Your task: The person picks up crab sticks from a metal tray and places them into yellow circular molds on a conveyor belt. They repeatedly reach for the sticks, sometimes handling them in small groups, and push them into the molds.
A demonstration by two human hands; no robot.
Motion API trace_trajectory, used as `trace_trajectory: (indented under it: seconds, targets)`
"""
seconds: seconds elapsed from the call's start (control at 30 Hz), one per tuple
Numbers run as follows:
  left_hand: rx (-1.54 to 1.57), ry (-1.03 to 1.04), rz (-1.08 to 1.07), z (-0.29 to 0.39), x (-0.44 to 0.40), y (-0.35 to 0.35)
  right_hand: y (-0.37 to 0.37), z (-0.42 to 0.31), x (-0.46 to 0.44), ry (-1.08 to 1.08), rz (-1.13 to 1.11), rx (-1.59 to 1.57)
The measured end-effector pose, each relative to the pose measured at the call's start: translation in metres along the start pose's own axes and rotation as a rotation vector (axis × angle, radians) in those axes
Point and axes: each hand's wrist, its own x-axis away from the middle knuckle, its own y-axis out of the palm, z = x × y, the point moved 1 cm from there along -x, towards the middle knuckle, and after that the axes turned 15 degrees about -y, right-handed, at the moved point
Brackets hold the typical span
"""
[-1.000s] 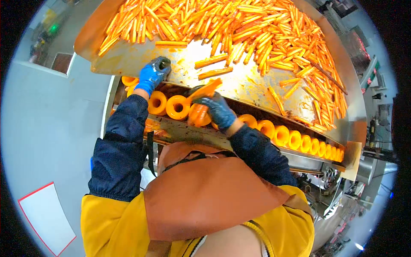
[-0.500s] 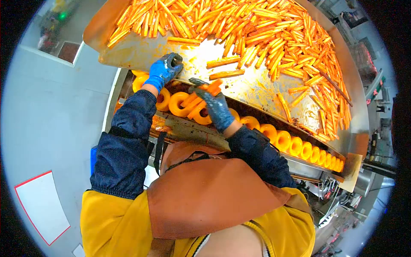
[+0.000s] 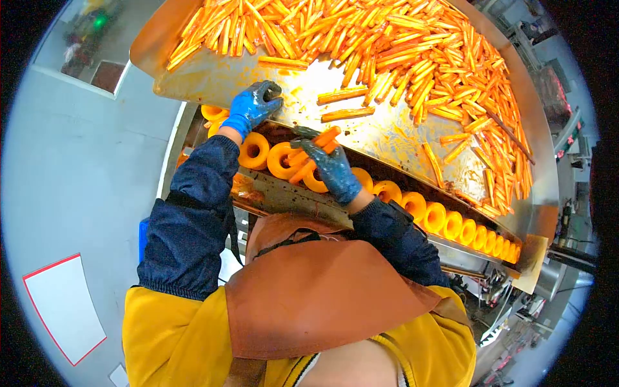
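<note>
My left hand [image 3: 253,108], in a blue glove with dark, wet-looking fingertips, rests at the near edge of the metal tray [image 3: 293,103]. Its fingers are curled in toward the thumb, and whatever they may hold is hidden. My right hand [image 3: 336,173], gloved likewise, grips a few orange, sauce-coated sticks [image 3: 314,155]. The lower ends of these sticks lie over the row of yellow-orange funnel-shaped cups [image 3: 253,151] below the tray edge. Many similar sticks [image 3: 412,51] are heaped on the tray, with a few lying singly nearer my hands.
A thin brown rod [image 3: 509,135] lies on the heap at the right. The cups run in a line along the tray's near side to a tan board [image 3: 532,263] at the right corner. A raised metal rim [image 3: 540,135] borders the tray.
The whole view has shifted slightly right and down. My right hand still grips the sticks over the cups, and my left hand stays curled at the tray edge.
</note>
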Motion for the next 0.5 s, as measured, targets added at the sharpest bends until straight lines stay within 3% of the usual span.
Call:
trace_trajectory:
  seconds: [0.07, 0.1, 0.2, 0.23, 0.33, 0.37, 0.4, 0.47, 0.5]
  targets:
    - [0.015, -0.025, -0.038, 0.001, 0.000, -0.002, 0.013, 0.036, -0.010, -0.138, -0.033, -0.046]
    - [0.041, -0.030, -0.057, -0.001, -0.001, -0.002, 0.020, 0.030, -0.012, -0.289, -0.069, 0.162]
    - [0.044, -0.004, -0.055, -0.002, -0.002, -0.001, 0.044, 0.046, -0.024, -0.206, -0.065, 0.080]
    - [0.022, 0.026, -0.033, -0.002, -0.002, -0.001, 0.041, 0.043, -0.025, -0.161, -0.177, 0.382]
    - [0.028, 0.067, -0.006, -0.002, -0.001, -0.002, 0.038, 0.029, -0.019, -0.185, -0.130, 0.629]
    - [0.030, 0.063, -0.003, -0.001, -0.001, -0.002, 0.027, 0.030, -0.014, -0.408, -0.256, 0.911]
    - [0.041, 0.017, -0.053, 0.003, 0.000, -0.005, 0.020, 0.025, -0.014, -0.406, -0.262, 0.912]
    - [0.056, -0.034, -0.106, 0.006, 0.004, -0.007, 0.016, 0.012, -0.012, -0.780, -0.300, 1.212]
    - [0.054, -0.041, -0.126, 0.007, 0.003, -0.007, 0.020, -0.003, -0.012, -0.787, -0.307, 1.321]
